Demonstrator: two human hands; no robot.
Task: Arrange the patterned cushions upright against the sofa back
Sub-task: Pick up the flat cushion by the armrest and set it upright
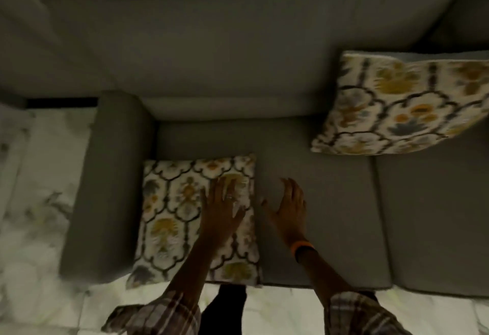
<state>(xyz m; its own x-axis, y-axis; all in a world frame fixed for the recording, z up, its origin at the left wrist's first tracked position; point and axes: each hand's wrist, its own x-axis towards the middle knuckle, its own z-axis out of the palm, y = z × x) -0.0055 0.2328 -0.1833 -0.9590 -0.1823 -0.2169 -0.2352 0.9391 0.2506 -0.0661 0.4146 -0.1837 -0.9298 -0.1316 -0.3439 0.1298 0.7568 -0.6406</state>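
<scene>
The left hand (pixel 223 206) lies flat and open on the lower cushion (pixel 182 218) — the right hand (pixel 288 209), open too, hovers over the sofa seat (pixel 330 202) just beside it.

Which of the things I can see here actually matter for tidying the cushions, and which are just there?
Part of the job:
near cushion, flat on the seat, left hand on it
far cushion, leaning near the sofa back
right hand, open, over the seat

Just there:
armrest
floor
orange wristband
</scene>
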